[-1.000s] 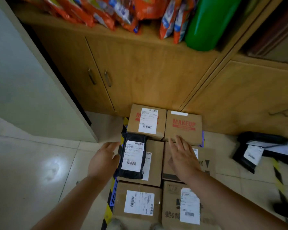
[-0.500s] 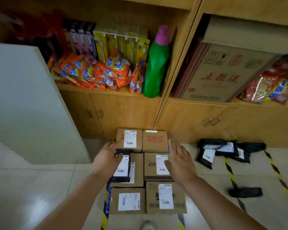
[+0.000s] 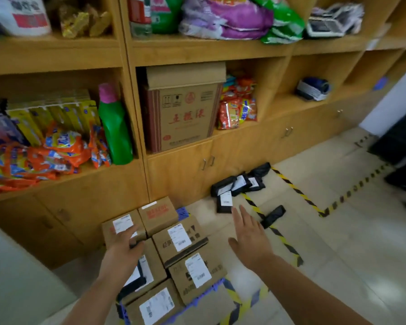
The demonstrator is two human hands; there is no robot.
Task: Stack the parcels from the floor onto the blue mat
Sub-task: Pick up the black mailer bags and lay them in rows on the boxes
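Observation:
Several brown cardboard parcels [image 3: 183, 238] with white labels sit packed together on the blue mat [image 3: 211, 288], whose edge shows under them. A black bagged parcel [image 3: 136, 277] lies on top of the left boxes. My left hand [image 3: 122, 252] rests over that bag and the box behind it, fingers relaxed. My right hand [image 3: 250, 240] hovers flat and empty above the floor to the right of the stack. More black bagged parcels [image 3: 237, 187] lie on the floor by the cabinet, and a single one [image 3: 273, 215] lies on the striped tape.
Wooden shelving and cabinet doors [image 3: 185, 174] stand right behind the stack, holding snack packs, a green bottle [image 3: 115, 127] and a big carton [image 3: 185, 109]. Yellow-black tape [image 3: 298, 193] marks the tiled floor. A grey panel [image 3: 17, 277] is at left, dark objects at far right.
The view has swung up and to the right. My right hand has lifted off the boxes and moved right over the floor. My left hand stays on the black bag.

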